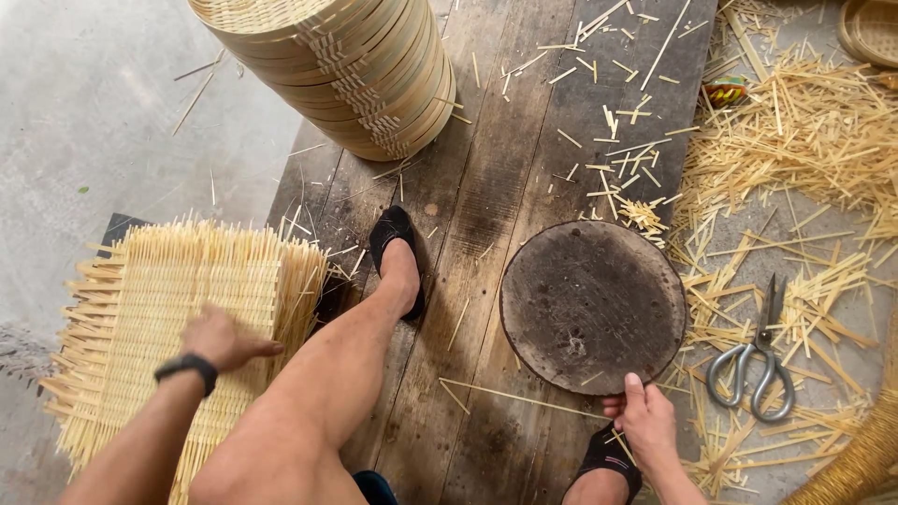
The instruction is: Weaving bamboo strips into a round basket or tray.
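Your left hand (220, 339) lies flat, fingers spread, on the woven bamboo mat (159, 318), while your right hand (644, 418) pinches the round dark wooden board's (591, 304) near edge, scissors (756, 360) just beside.

bare planks (524, 150) between steamer stack (355, 75) and round board (592, 304); scissors (756, 360) amid strips at right

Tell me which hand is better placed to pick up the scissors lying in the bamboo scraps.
Probably the right hand. It rests at the near edge of the round wooden board, on the same side as the scissors. The left hand lies flat on the woven bamboo mat, across both legs.
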